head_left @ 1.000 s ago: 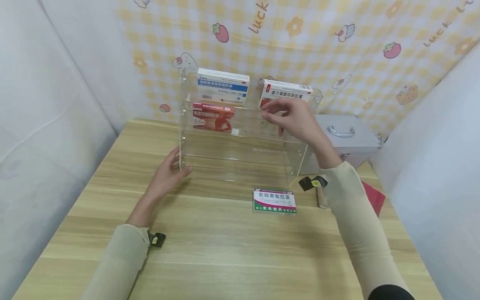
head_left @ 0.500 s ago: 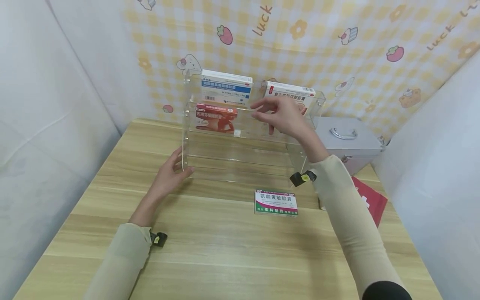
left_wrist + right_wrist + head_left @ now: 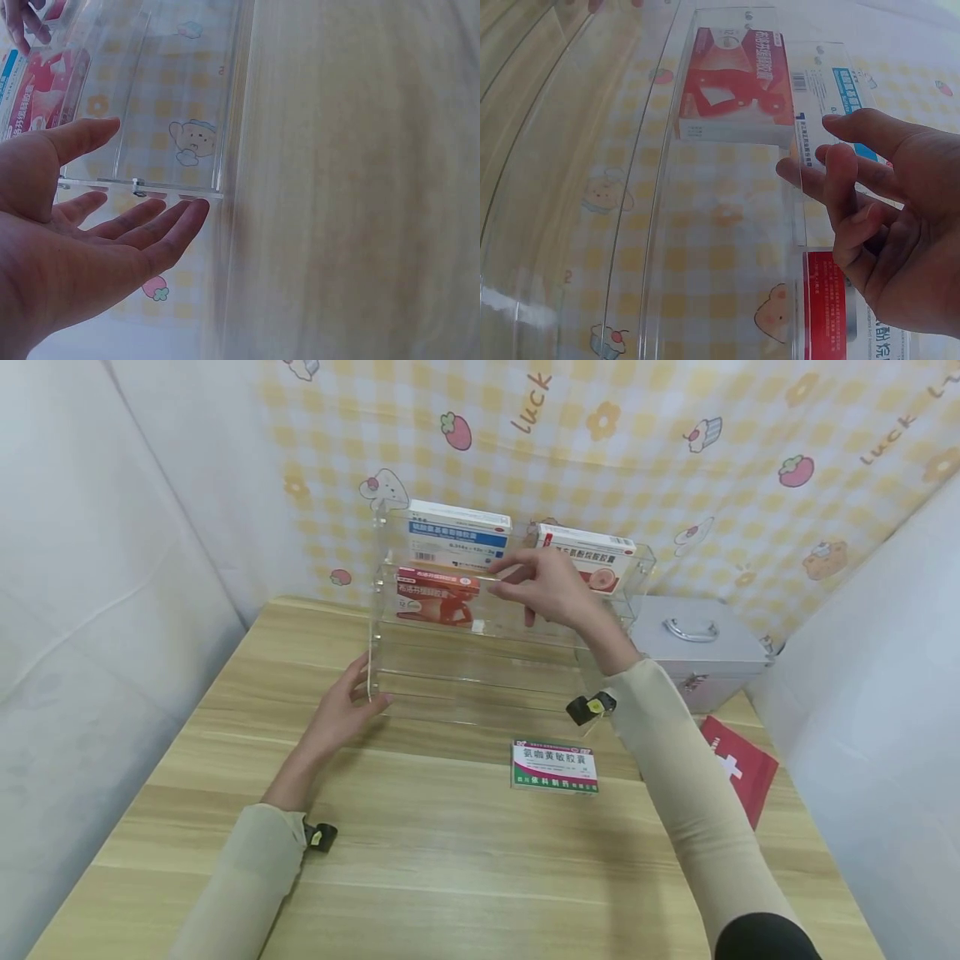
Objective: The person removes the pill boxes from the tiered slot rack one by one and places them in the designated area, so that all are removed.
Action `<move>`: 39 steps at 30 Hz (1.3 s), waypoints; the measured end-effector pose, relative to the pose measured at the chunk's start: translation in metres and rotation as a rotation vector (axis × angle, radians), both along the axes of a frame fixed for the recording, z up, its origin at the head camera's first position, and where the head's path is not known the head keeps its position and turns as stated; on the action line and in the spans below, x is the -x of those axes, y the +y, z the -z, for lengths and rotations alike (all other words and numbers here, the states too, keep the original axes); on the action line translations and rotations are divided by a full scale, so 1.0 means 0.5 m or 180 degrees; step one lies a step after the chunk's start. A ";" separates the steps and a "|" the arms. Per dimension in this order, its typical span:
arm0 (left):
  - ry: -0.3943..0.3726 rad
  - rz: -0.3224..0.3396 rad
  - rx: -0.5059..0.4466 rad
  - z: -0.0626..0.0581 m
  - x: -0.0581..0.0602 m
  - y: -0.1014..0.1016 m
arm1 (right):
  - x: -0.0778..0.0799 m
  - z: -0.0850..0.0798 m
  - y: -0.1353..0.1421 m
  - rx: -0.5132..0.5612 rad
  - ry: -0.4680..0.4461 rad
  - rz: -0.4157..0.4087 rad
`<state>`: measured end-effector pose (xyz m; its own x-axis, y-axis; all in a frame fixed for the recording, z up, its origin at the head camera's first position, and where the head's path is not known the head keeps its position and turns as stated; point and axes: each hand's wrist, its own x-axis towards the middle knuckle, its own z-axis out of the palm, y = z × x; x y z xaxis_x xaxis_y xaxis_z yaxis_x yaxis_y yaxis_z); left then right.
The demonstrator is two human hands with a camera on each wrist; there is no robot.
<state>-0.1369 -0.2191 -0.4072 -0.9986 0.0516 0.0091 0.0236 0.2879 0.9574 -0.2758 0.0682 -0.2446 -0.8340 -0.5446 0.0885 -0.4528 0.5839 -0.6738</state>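
A clear acrylic tiered rack (image 3: 480,677) stands on the wooden table. Its top tier bears a blue-and-white medicine box (image 3: 459,535) and a red-and-white medicine box (image 3: 588,560); a red medicine box (image 3: 437,597) sits one tier lower, at the left. My left hand (image 3: 341,706) is at the rack's left side panel, fingertips against its outer face and thumb extended across the front edge, as the left wrist view also shows. My right hand (image 3: 551,589) hovers before the upper tiers with bent, parted fingers and nothing in them, fingertips just right of the red box.
A white, pink and green medicine box (image 3: 555,766) lies flat on the table before the rack. Right of the rack stand a silver case (image 3: 697,647) with a handle and a red pouch (image 3: 742,768) with a white cross. A yellow checked cloth (image 3: 637,443) hangs behind.
My right hand has moved left, from in front of the red-and-white box to beside the red box. The left hand stays at the rack's side, and the head view has shifted slightly.
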 end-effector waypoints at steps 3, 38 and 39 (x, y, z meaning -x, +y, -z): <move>0.0008 -0.0011 0.0008 0.025 0.011 -0.008 | 0.001 0.002 -0.008 0.0006 -0.0033 0.0029; 0.0110 -0.0081 0.0123 0.038 0.013 -0.009 | 0.000 0.021 -0.054 -0.0102 -0.0146 0.0121; 0.0105 -0.0079 0.0113 0.037 0.012 -0.008 | -0.001 0.022 -0.054 -0.0096 -0.0159 0.0123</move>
